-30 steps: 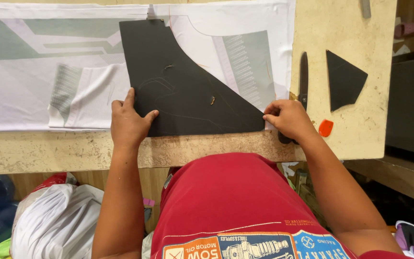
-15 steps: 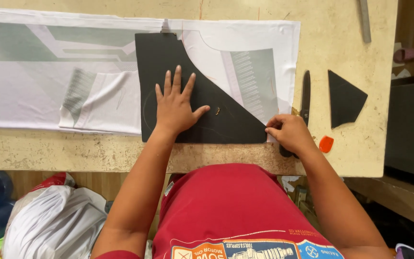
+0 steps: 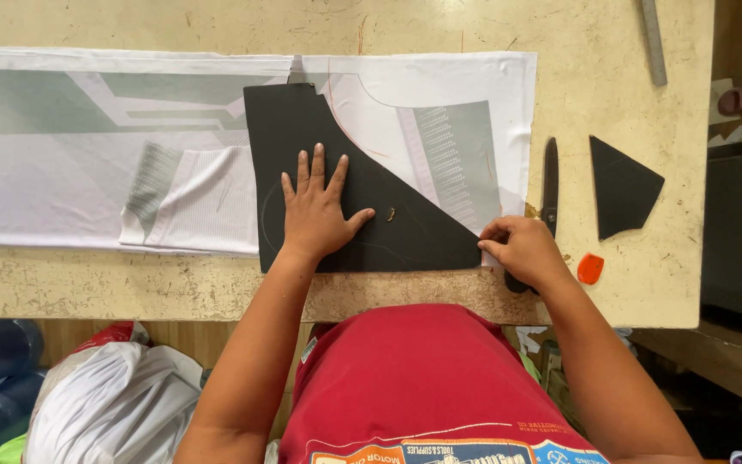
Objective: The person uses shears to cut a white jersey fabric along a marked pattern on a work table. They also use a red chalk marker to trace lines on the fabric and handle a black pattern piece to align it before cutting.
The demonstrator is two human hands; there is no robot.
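A large black pattern piece (image 3: 302, 129), curved along one side, lies on white printed fabric (image 3: 113, 155) spread over a worn table (image 3: 611, 51). My left hand (image 3: 315, 210) presses flat on the middle of the pattern, fingers spread. At the pattern's pointed lower right corner, my right hand (image 3: 521, 249) has its fingers pinched together; what it holds there is hidden. Red drawn lines show on the fabric beside the pattern's curved edge.
Black-handled scissors (image 3: 550, 185) lie just right of the fabric. A small black pattern piece (image 3: 620, 185) and an orange chalk piece (image 3: 590, 268) sit further right. A metal ruler (image 3: 653, 39) lies at the top right. Bags (image 3: 113, 404) sit under the table.
My left hand has moved from the table's front edge up onto the middle of the pattern and spread flat. My right hand stays at the pattern's right corner.
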